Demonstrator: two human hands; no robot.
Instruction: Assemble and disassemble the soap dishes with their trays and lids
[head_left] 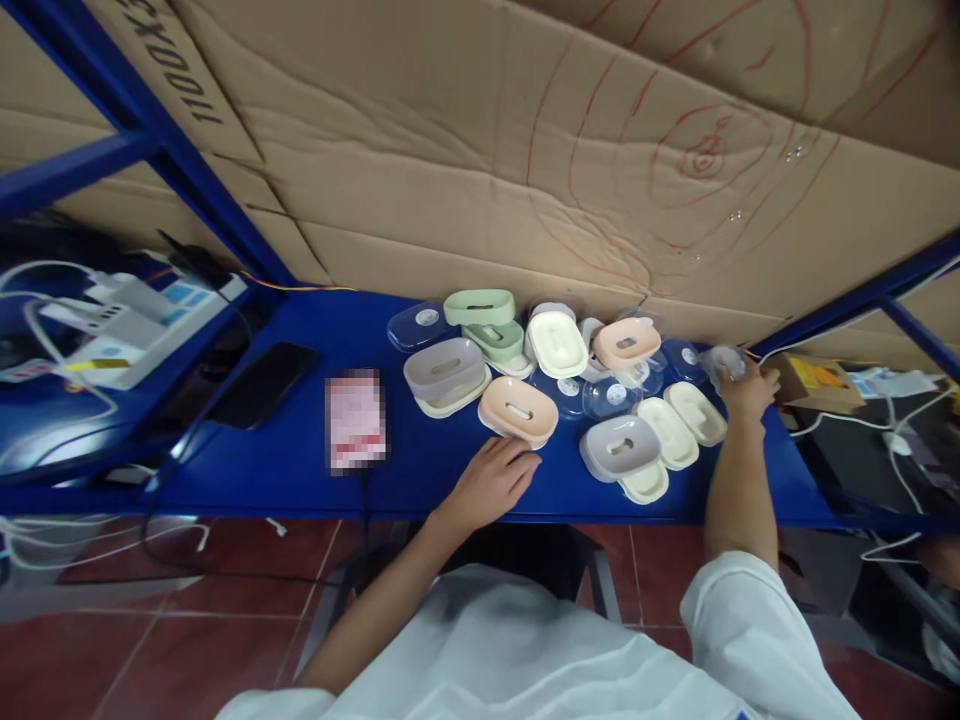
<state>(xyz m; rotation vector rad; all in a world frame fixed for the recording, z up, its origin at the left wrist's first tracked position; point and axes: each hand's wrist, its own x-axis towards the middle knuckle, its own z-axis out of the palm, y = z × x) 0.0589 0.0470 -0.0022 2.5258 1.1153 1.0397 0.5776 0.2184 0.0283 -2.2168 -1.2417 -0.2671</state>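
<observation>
My left hand rests on the blue table, fingers loosely bent and empty, right beside the near edge of a peach soap dish. At the far right my right hand closes on a translucent plastic piece, whose exact kind is partly covered by the fingers. Close to that hand lie cream oval trays and a clear lid. A grey soap dish sits between my hands, partly over another cream tray.
Green dishes, a cream dish and another peach dish crowd the back beside the cardboard wall. To the left are a grey dish, a pixelated pink item and a black phone. Blue frame posts flank the table.
</observation>
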